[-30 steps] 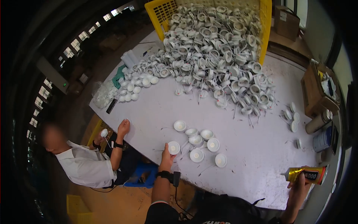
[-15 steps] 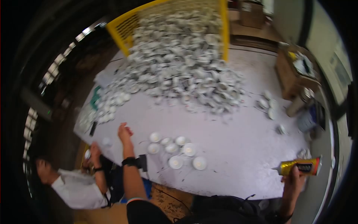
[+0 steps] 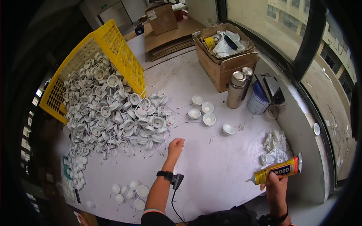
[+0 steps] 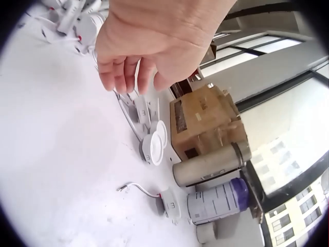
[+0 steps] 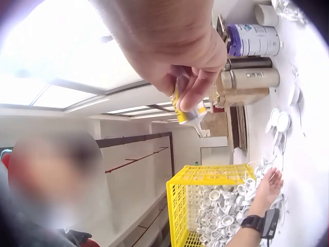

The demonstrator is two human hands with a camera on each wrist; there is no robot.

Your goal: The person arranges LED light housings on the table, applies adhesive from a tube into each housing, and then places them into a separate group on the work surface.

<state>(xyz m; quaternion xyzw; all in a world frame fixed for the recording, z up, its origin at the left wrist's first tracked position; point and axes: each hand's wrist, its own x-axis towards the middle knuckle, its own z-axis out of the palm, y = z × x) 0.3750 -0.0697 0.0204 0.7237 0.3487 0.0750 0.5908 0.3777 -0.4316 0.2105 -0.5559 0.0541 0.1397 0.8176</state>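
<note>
My left hand (image 3: 176,147) is over the middle of the table, beside the near edge of the pile of white downlights (image 3: 124,116). In the left wrist view its fingers (image 4: 119,74) hang loosely bent with nothing in them. At the right, my right hand (image 3: 276,190) grips a yellow glue tube (image 3: 260,177) with a black label, its thin nozzle pointing left. The right wrist view shows the nozzle (image 5: 194,123) uncovered. Several round downlights (image 3: 208,108) with short cables lie beyond my left hand, and a single downlight (image 3: 229,129) sits to their right.
A tipped yellow crate (image 3: 120,56) spills the pile. More downlights (image 3: 142,191) lie at the front left. Along the right stand a cardboard box (image 3: 215,67), metal flasks (image 3: 235,92), a blue-and-white tub (image 3: 258,100) and crumpled plastic (image 3: 274,147). Another person (image 5: 56,175) appears in the right wrist view.
My left hand has let go of the downlight it held, leaving it at the table's left, and has swung right to the middle. The head view has turned right. My right hand still grips the tube.
</note>
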